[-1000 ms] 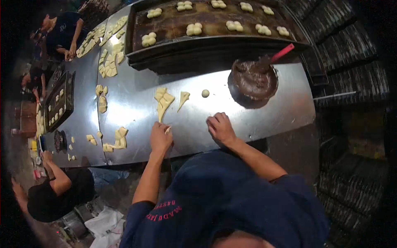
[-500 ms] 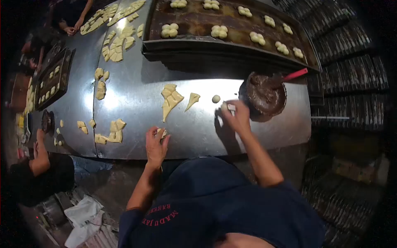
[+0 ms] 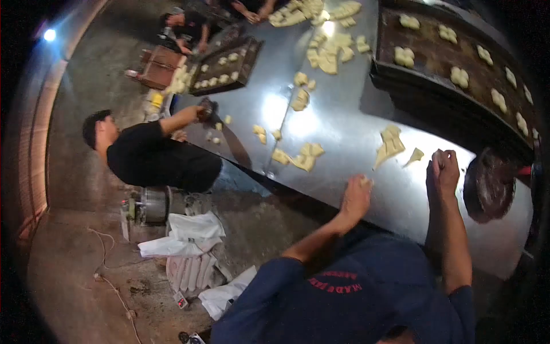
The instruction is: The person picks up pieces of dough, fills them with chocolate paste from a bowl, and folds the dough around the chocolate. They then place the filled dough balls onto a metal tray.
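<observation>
The worker wore a dark navy short-sleeved T-shirt [image 3: 355,298] — red lettering [image 3: 335,284] curved across the back of one shoulder, too warped by the lens to read with certainty. Both forearms were bare from the sleeve hems down, and the left hand [image 3: 355,198] and right hand [image 3: 446,169] were ungloved — no watch or rings visible.

Place: likely a bakery | steel table [image 3: 344,123] | dough pieces [image 3: 389,144] | bun tray [image 3: 458,63]
</observation>
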Demonstrator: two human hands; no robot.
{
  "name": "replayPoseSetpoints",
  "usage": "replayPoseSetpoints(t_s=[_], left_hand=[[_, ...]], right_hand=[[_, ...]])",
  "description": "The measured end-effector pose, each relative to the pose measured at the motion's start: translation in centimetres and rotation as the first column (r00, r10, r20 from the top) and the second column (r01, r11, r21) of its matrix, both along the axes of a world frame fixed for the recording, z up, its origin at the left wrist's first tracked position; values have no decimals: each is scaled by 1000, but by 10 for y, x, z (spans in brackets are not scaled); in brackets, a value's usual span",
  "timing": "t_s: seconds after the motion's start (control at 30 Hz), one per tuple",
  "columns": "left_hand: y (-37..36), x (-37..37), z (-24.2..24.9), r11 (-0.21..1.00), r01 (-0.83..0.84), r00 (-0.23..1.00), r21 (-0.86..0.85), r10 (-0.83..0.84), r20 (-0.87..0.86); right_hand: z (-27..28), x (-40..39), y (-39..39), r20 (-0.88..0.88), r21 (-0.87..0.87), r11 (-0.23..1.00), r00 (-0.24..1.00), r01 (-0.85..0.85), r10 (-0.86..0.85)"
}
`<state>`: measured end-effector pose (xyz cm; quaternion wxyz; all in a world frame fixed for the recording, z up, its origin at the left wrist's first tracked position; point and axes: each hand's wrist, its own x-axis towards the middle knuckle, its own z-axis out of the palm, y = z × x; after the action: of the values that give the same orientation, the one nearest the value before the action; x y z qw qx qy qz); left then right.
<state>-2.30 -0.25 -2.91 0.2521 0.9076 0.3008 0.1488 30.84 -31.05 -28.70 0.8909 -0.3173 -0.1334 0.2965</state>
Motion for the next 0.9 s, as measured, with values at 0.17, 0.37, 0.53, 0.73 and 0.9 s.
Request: replayPoseSetpoints(t_s=[0.17, 0.37, 0.53, 0.73, 0.9], left_hand=[[-32, 47, 60, 964, 152, 988, -217, -149, 31], [-133, 134, 225, 479, 507, 823, -716, -23, 568], [-175, 187, 305, 259, 622, 752, -739, 67, 656], [-163, 176, 204, -108, 136, 988, -985, -64, 144], [-154, 221, 113, -197, -112, 965, -974, -254, -60]], right_hand=[[325, -89, 93, 885, -447, 271, 466, 853, -7], [485, -122, 77, 816, -170, 485, 398, 858, -419], [553, -90, 55, 761, 229, 464, 140, 856, -634], [471, -163, 21, 605, -506, 541, 723, 672, -333], [398, -103, -43, 386, -703, 567, 900, 430, -204]])
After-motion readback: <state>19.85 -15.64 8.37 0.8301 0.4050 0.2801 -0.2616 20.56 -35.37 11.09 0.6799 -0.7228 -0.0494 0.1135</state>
